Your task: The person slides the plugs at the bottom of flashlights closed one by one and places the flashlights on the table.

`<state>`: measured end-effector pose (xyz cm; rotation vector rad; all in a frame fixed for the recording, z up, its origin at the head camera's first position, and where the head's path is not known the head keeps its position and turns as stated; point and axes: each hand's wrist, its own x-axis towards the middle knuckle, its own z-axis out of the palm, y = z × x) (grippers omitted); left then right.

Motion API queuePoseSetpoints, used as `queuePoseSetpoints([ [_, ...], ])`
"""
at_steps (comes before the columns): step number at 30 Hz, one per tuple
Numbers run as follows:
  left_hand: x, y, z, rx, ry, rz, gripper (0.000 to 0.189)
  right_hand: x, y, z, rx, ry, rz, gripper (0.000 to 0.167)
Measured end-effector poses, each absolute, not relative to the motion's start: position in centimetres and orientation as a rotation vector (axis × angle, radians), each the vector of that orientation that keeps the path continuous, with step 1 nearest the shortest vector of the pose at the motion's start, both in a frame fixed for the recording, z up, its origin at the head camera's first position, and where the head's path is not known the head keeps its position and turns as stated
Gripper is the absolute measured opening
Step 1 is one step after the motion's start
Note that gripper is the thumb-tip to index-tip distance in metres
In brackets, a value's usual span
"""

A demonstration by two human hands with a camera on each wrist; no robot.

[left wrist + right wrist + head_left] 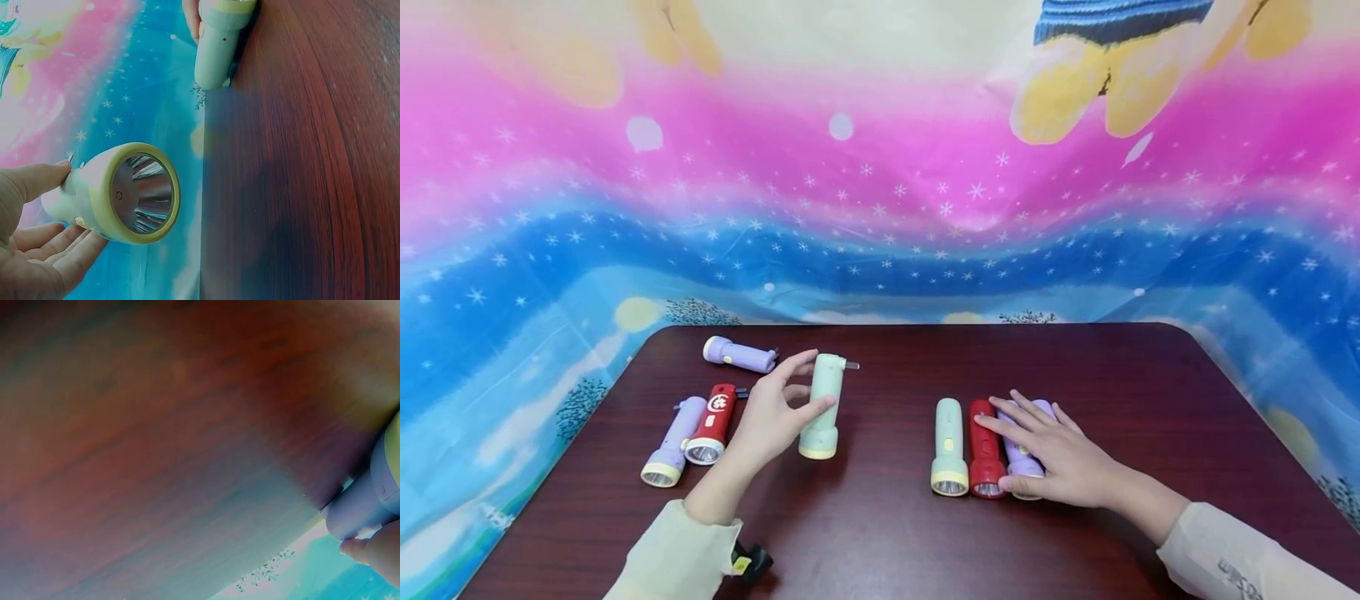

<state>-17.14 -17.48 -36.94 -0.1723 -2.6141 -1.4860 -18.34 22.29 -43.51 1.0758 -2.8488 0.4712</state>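
In the head view my left hand (767, 417) holds a pale green flashlight (826, 400) between thumb and fingers, yellow-rimmed lens end down and tilted, with a small prong sticking out near its top. The left wrist view shows that flashlight's lens (144, 197) raised off the table. My right hand (1067, 462) lies spread with fairly straight fingers over a purple flashlight (1043, 407), its fingertips reaching a red flashlight (983, 450). Left of the red one lies another pale green flashlight (950, 442). In the right wrist view the purple flashlight (359, 509) is partly cut off.
On the table's left lie a purple flashlight (676, 433), a red flashlight (717, 417) with a white print, and another purple flashlight (741, 356) farther back. A dark object (756, 565) sits by my left sleeve. A patterned cloth (880, 208) hangs behind the dark wooden table (880, 533).
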Motion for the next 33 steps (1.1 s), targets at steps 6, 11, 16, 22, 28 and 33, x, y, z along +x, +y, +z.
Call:
queuePoseSetpoints([
  [6,-17.3,-17.0,-37.0,-0.170,-2.591,-1.492,0.065,-18.4,22.2,-43.5,1.078,-2.847,0.487,0.078],
  [11,-17.4,-16.6,-37.4,-0.182,-2.587,-1.512,0.064,-18.4,22.2,-43.4,1.081,-2.842,0.486,0.078],
  [16,-17.3,-16.1,-37.5,-0.204,-2.590,-1.531,0.063,-18.4,22.1,-43.4,1.087,-2.837,0.482,0.078],
  [22,-17.2,-15.4,-37.5,-0.227,-2.593,-1.541,0.062,-18.4,22.0,-43.3,1.089,-2.834,0.483,0.077],
  [28,-17.4,-14.7,-37.6,-0.286,-2.572,-1.587,0.062,-18.3,22.2,-43.2,1.084,-2.844,0.497,0.077],
  [33,-17.5,-14.0,-37.6,-0.314,-2.554,-1.601,0.062,-18.3,22.3,-43.2,1.073,-2.866,0.535,0.077],
])
